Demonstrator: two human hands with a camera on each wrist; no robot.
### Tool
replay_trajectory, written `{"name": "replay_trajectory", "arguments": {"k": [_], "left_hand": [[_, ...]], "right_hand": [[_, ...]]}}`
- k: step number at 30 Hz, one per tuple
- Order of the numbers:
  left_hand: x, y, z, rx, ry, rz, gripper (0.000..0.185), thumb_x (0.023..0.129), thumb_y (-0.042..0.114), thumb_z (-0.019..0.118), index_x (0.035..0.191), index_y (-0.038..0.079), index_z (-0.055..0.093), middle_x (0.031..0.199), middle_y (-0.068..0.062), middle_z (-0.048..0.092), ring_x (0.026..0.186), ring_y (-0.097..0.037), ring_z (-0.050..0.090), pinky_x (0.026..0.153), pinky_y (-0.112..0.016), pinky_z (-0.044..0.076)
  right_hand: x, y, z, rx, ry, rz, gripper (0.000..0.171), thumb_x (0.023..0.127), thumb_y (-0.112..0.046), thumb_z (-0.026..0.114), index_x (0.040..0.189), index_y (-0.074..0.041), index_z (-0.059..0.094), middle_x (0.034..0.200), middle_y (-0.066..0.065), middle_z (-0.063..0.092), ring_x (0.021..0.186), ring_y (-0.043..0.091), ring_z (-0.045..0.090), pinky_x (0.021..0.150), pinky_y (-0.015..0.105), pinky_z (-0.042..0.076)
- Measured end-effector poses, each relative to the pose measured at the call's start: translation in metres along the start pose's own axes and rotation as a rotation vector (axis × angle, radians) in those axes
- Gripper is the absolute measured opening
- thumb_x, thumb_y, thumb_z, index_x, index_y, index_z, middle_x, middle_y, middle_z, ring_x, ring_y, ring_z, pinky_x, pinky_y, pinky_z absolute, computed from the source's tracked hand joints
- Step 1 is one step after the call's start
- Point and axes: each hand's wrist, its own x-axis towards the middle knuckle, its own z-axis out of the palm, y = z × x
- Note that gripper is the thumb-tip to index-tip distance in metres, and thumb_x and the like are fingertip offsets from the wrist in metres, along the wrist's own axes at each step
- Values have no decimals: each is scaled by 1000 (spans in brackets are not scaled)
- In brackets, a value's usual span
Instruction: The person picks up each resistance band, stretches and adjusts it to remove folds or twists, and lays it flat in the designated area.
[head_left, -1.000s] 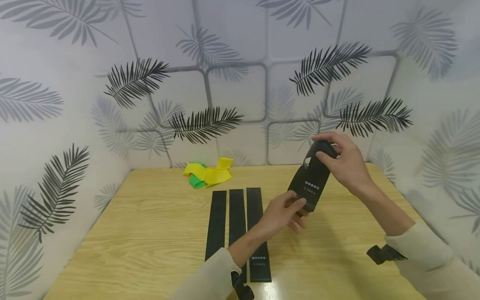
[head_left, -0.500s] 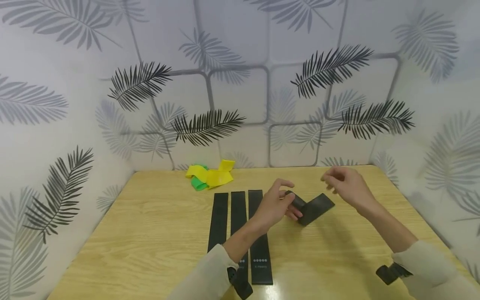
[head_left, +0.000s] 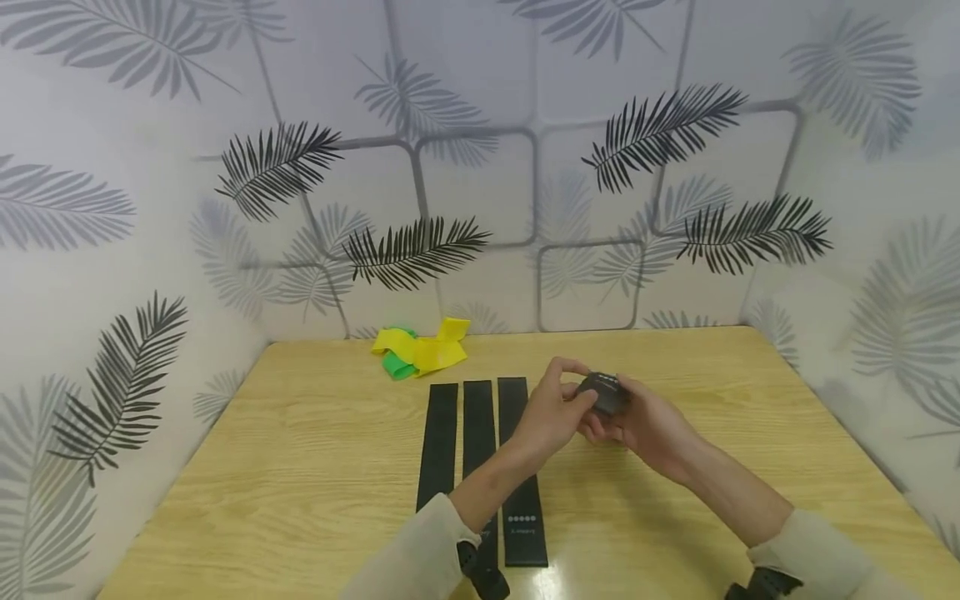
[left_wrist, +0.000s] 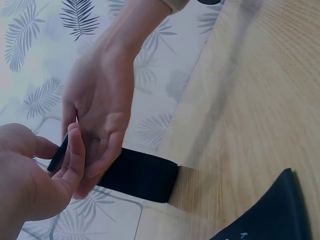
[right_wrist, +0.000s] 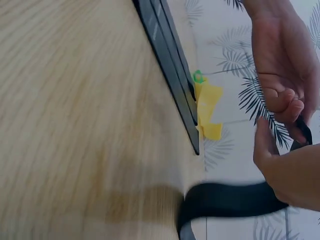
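Both hands hold one black resistance band (head_left: 606,395) above the right half of the table. My left hand (head_left: 550,414) pinches it between thumb and fingers from the left. My right hand (head_left: 658,429) grips it from the right, its fingers partly behind the band. Pale dots of print show on its upper face. In the left wrist view a length of the band (left_wrist: 142,176) hangs below the hands, and in the right wrist view this length (right_wrist: 230,200) curves down toward the tabletop. Just left of the hands, 3 black bands lie flat, side by side; the rightmost band (head_left: 522,500) bears printed dots.
A crumpled yellow band (head_left: 431,354) lies over a green band (head_left: 396,366) near the table's back edge. The wooden table (head_left: 300,467) meets a leaf-patterned wall (head_left: 480,192) behind it. My left forearm partly covers the flat black bands.
The raised black band has come down and been folded smaller. My right hand let go of its upper end, moved down and left, and now grips it beside my left hand.
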Motion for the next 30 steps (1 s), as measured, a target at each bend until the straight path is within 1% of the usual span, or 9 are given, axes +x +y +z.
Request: {"name": "replay_trajectory", "arguments": {"k": [2,4,5,8,11,18,22,25,30], "left_hand": [[-1,-2,3,-32,4,-17,35,107,7,57,139,10,43,89,-11,72,60,-18,68,67,-36,62],[-2,-4,5,-72,1,-42,35,106,6,56,137,11,41,90,-15,73,60,-18,69,68,-38,63],[-3,-5,6,-86,0,-56,34,106,7,56,136,11,40,92,-16,73,59,-18,69,67,-36,63],[-5,-7,8,-105,-12,-95,34,107,9,56,136,10,38,97,-20,73,59,-18,70,65,-34,62],[-7,-8,8,-96,-40,-114,29,108,12,54,134,8,42,100,-21,73,60,-19,72,67,-38,63],[-10,-7,7,-26,-136,-91,17,109,15,52,118,4,63,93,-11,76,66,-20,74,71,-45,64],[-13,-8,7,-20,-154,-100,17,110,15,52,115,6,64,95,-18,75,64,-17,72,70,-45,64],[-14,-10,7,-31,-157,-108,18,109,15,51,116,6,65,99,-24,74,62,-16,71,65,-38,63],[-16,-13,5,-37,-174,-120,21,108,14,50,116,7,68,97,-24,75,59,-15,69,55,-27,57]], "right_hand": [[2,-4,3,61,91,-19,64,116,-40,18,162,4,11,152,17,43,128,12,54,105,25,47],[4,-8,4,135,135,-39,62,116,-36,17,163,2,2,158,19,34,132,13,50,106,24,45],[5,-10,5,184,151,-49,60,116,-34,16,163,0,2,156,18,37,132,13,50,106,24,45],[8,-15,9,283,168,-63,53,116,-33,13,156,2,19,140,14,57,127,15,59,105,28,48],[11,-20,11,350,177,-53,49,115,-35,13,140,1,35,121,6,66,117,17,64,102,31,50],[17,-30,7,493,240,-34,52,114,-41,15,124,-3,49,103,5,58,95,17,59,91,30,51],[23,-32,0,549,260,-28,57,114,-42,17,111,-3,58,94,6,59,83,16,58,82,29,52],[28,-33,-4,550,281,-18,57,114,-42,20,108,-2,59,92,6,61,79,16,60,77,29,54],[39,-33,-10,506,318,9,48,114,-41,22,121,-1,48,96,5,63,79,16,63,74,28,56]]}}
